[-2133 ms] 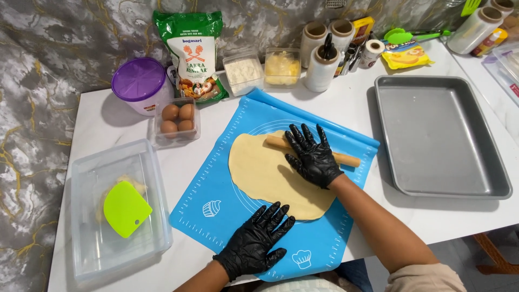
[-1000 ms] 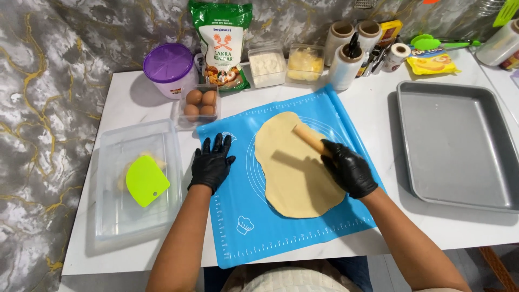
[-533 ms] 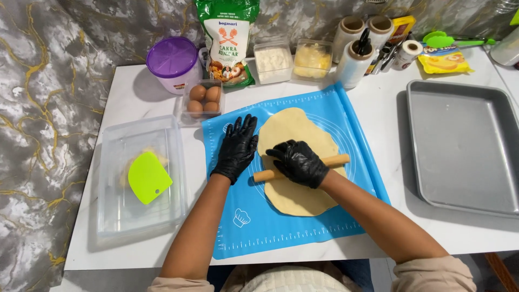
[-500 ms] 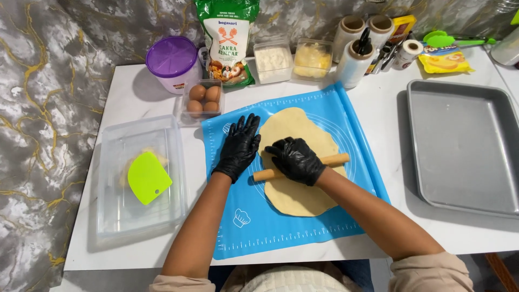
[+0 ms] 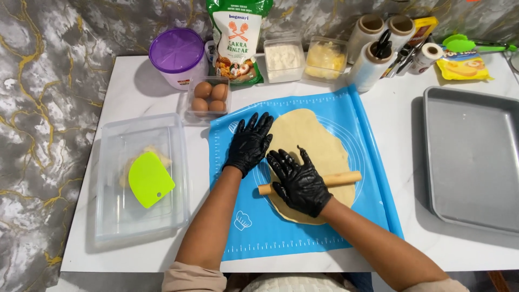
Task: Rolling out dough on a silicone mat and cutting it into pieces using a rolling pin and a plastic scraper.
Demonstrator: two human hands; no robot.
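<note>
right hand [image 5: 298, 184] now presses flat, fingers released, on the rolling pin [image 5: 346, 179]; left hand [image 5: 250, 143], open, has shifted onto the mat [image 5: 303, 232], steadying the dough [image 5: 313, 143].

We're wearing glossy black disposable gloves on both the left hand [image 5: 250, 143] and right hand [image 5: 299, 183], snug, ending at the wrists. Forearms are bare. Beige sleeves bunch up near both elbows at bottom edge.

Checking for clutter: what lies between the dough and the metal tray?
Head view: only the blue mat's edge, then bare white table between dough and tray.
</note>
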